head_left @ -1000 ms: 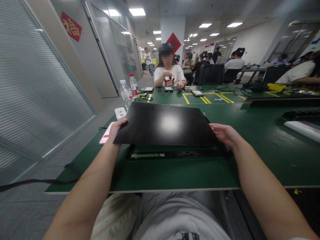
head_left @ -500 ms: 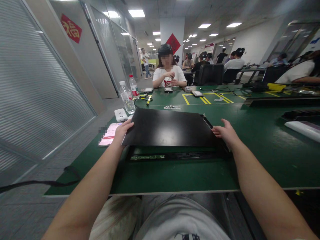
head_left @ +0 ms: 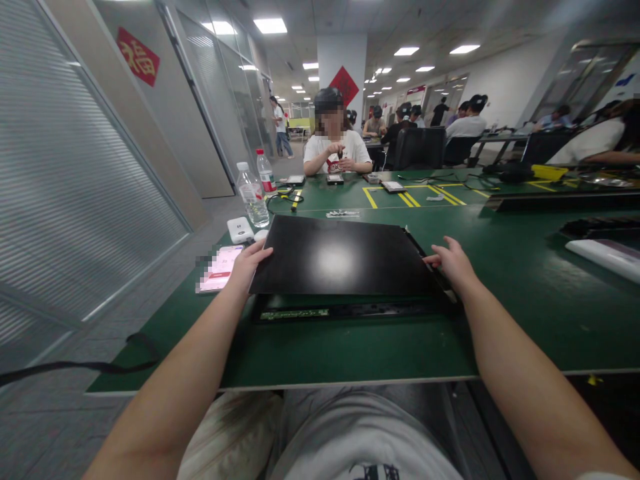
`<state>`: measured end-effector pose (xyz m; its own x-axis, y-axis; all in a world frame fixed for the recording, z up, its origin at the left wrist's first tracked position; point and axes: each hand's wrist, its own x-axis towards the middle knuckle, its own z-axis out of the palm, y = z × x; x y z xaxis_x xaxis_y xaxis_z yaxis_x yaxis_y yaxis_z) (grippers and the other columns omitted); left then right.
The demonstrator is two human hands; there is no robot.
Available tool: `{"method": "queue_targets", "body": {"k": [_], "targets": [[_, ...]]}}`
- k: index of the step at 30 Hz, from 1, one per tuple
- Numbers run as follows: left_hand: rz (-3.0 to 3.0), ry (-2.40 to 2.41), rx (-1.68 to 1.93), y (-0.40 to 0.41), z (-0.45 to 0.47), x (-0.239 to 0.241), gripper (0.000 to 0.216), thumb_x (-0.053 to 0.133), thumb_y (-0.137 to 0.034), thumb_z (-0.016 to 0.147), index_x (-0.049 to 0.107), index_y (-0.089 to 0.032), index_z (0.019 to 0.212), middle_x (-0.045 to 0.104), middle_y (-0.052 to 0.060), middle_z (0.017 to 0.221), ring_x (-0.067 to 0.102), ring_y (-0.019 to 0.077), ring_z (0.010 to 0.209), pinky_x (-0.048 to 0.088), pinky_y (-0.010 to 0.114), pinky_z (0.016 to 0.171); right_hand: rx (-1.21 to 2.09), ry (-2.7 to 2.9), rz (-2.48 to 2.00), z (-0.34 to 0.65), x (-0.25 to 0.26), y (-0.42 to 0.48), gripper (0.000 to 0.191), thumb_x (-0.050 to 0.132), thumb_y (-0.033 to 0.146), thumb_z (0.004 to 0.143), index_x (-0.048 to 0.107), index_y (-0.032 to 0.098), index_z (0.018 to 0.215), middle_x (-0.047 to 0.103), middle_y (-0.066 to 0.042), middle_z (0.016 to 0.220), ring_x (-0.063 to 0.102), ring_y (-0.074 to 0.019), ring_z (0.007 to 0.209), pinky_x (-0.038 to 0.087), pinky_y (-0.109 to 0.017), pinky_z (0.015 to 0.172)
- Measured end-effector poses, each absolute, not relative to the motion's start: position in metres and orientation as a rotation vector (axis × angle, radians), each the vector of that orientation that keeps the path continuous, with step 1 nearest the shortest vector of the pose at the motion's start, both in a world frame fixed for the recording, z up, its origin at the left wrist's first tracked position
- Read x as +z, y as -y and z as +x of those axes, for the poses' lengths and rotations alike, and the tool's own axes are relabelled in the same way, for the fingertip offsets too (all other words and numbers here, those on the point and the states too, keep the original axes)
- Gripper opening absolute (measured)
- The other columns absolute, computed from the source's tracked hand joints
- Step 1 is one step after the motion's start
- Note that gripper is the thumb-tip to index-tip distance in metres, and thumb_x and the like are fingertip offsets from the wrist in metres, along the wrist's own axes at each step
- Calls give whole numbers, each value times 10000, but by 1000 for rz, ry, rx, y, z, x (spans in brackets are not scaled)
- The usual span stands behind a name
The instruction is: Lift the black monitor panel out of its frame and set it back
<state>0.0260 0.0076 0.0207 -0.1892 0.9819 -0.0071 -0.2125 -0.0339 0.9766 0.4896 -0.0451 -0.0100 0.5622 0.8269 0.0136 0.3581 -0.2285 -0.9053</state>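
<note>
A flat, glossy black panel (head_left: 335,257) lies tilted over a thin black frame, its left side raised. Below its near edge shows the frame's front bar (head_left: 370,311), with a strip of green circuit board (head_left: 295,313) at the left. My left hand (head_left: 249,263) grips the panel's left edge, thumb on top and the other fingers hidden underneath. At the right edge, my right hand (head_left: 454,265) has its fingers apart, with fingertips touching the side of the panel or frame; which one I cannot tell.
A phone (head_left: 220,270), a white device (head_left: 240,231) and two water bottles (head_left: 253,197) stand left of the panel. Across the green table (head_left: 350,360) sits a person (head_left: 335,150) handling a small item. Long black parts (head_left: 560,201) and a white bar (head_left: 605,260) lie to the right.
The panel's left edge has shifted slightly right with my left hand. My right hand's fingers have spread a little at the right edge.
</note>
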Motion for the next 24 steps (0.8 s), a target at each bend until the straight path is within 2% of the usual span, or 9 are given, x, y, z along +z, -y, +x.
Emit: {"method": "queue_targets", "body": {"k": [7,10,15,18,24], "targets": [[978,-1161,1396,-3,30,20,438,830,-161,626,840,-153,1064,843,58,875,812,290,923,646,332,845,537,973,-1834,492,-9,47,852,571,494,865,419,138,1625,756,-34,726,671,-251,747,496,-385,860],[955,-1186,1394,-1,34,21,415,817,-141,628,839,-158,1042,831,40,807,812,276,867,649,335,840,498,989,-1858,494,-11,46,822,566,506,876,452,146,1606,755,-39,736,685,-259,752,509,-400,876],[947,-1297,1342,3,40,27,254,769,-89,665,826,-168,901,783,12,672,805,241,801,638,322,872,451,1017,-1918,498,-14,43,801,572,510,874,481,151,1584,756,-56,771,715,-285,819,527,-417,872],[956,-1377,1286,5,41,29,202,762,-79,691,814,-176,860,785,20,674,807,241,812,638,335,891,441,1043,-1960,498,-14,43,808,586,503,865,479,159,1588,765,-62,806,721,-298,863,527,-431,891],[958,-1376,1234,4,39,26,227,767,-64,687,805,-182,877,796,26,701,806,237,791,650,341,852,401,1093,-1993,495,-12,46,755,590,475,866,528,168,1554,771,-68,829,729,-301,864,531,-447,912]]}}
